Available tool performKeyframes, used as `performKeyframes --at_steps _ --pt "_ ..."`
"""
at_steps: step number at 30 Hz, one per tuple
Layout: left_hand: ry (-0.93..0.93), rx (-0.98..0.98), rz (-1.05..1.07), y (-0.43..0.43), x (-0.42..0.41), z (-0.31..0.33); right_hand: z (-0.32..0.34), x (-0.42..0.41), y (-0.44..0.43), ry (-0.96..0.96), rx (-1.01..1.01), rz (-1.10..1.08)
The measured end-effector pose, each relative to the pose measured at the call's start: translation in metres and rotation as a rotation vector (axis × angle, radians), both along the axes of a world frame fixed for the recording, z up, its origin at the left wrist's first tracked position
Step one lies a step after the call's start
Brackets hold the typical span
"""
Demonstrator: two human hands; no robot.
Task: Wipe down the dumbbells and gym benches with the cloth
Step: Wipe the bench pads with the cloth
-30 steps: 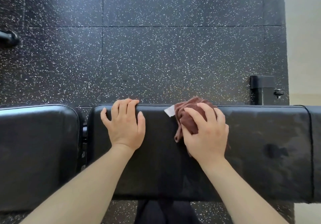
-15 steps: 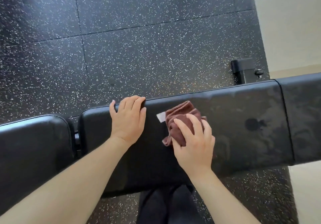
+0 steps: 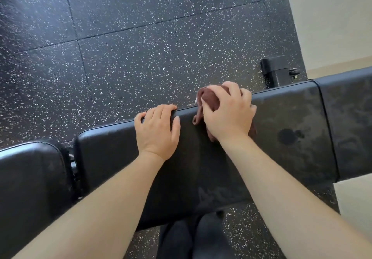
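Head view: no writing can be read; a small white tag sticks out of the brown cloth. The right hand presses the bunched cloth onto the far edge of the black bench, fingers curled over it. The left hand lies flat beside it, its grip spread, fingertips hooked over the same edge.

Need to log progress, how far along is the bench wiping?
Partly done: the long bench pad shows damp streaks. In hand: the right hand presses the brown cloth at its far edge; the left hand braces. Left: the dry-looking seat pad. No dumbbells in view.
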State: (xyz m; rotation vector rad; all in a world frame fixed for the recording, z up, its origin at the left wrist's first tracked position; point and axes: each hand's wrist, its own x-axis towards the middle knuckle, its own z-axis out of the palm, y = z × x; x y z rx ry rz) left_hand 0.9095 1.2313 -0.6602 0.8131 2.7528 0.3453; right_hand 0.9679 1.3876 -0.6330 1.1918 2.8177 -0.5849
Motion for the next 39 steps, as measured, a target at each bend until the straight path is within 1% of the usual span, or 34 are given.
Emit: performKeyframes --at_steps 4,7,10,12,16,19,21,25,30,34,39 --pt "0.004 -0.012 -0.008 -0.001 0.0 0.001 0.001 0.034 -0.016 0.078 0.052 0.004" --pt "0.007 -0.018 -0.019 0.0 0.0 0.002 0.001 0.071 -0.03 0.048 0.04 -0.054" --pt "0.004 -0.027 -0.023 0.0 -0.001 0.003 0.002 0.09 -0.038 0.01 0.018 -0.042" --pt "0.008 -0.027 -0.022 0.001 -0.001 0.004 0.003 0.085 -0.029 0.023 -0.001 -0.02" --pt "0.036 -0.006 -0.021 0.0 0.001 0.001 0.001 0.046 0.019 0.069 0.028 -0.018" --pt "0.062 0.0 -0.02 0.001 0.001 0.0 0.001 0.022 0.045 0.001 -0.013 0.0" --pt "0.07 -0.009 -0.014 0.001 0.002 -0.001 0.002 0.026 0.043 -0.004 -0.006 0.054" --pt "0.112 -0.009 0.005 0.0 0.007 -0.003 0.002 0.058 0.021 0.097 -0.005 0.154" --pt "0.092 -0.033 0.069 0.0 0.027 0.0 0.0 0.104 -0.005 0.114 0.009 0.265" --pt "0.055 -0.007 0.073 -0.034 0.073 0.003 -0.001 0.145 -0.025 0.133 0.004 0.349" --pt "0.04 0.004 0.051 -0.075 0.112 0.001 -0.007 0.191 -0.049 0.171 0.029 0.379"
